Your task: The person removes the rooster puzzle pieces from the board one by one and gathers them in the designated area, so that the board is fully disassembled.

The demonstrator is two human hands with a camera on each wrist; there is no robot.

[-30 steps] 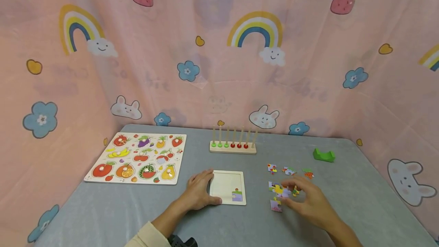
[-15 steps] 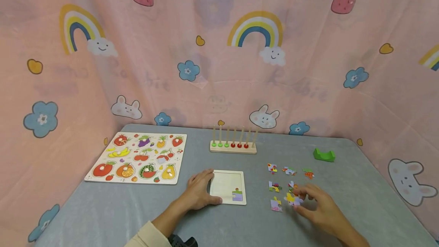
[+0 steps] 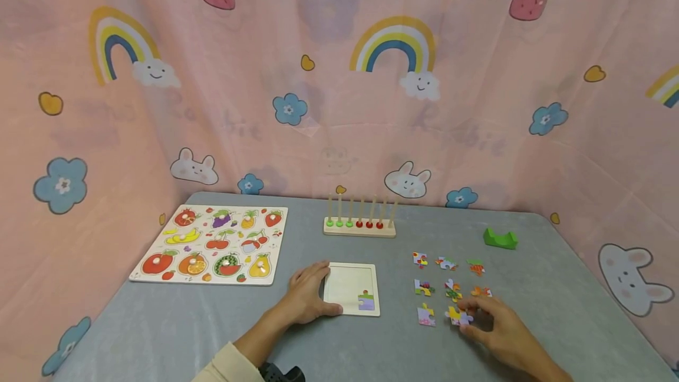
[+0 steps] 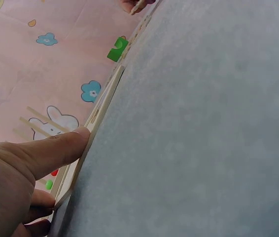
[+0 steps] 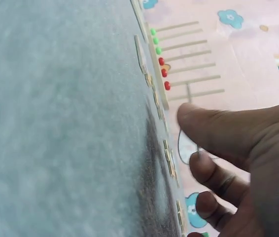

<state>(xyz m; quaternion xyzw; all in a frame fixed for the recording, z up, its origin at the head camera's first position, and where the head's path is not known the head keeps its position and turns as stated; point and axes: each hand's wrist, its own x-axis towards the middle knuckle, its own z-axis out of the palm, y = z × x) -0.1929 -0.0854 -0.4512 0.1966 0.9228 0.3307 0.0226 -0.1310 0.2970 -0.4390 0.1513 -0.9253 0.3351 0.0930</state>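
My left hand (image 3: 307, 297) holds the left side of a square wooden puzzle tray (image 3: 339, 289), the thumb at its near edge and the fingers by its far-left corner. One purple and green puzzle piece (image 3: 366, 302) lies in the tray's near-right corner. Between thumb and fingertips, my right hand (image 3: 501, 329) pinches a yellow and purple jigsaw piece (image 3: 455, 315). The right wrist view shows that piece edge-on, raised off the table. Loose pieces surround this hand: a purple one (image 3: 426, 315) to its left and an orange one (image 3: 481, 292) just beyond the fingers.
More loose pieces, such as a red and blue one (image 3: 420, 260), lie in rows on the grey table (image 3: 212, 323). A fruit peg puzzle board (image 3: 204, 267) is at left, a bead counting rack (image 3: 361, 229) at the back, and a green block (image 3: 500, 239) at back right.
My right hand has carried the yellow and purple jigsaw piece rightward and nearer to me, uncovering the middle-row pieces. The left hand and tray stay put.
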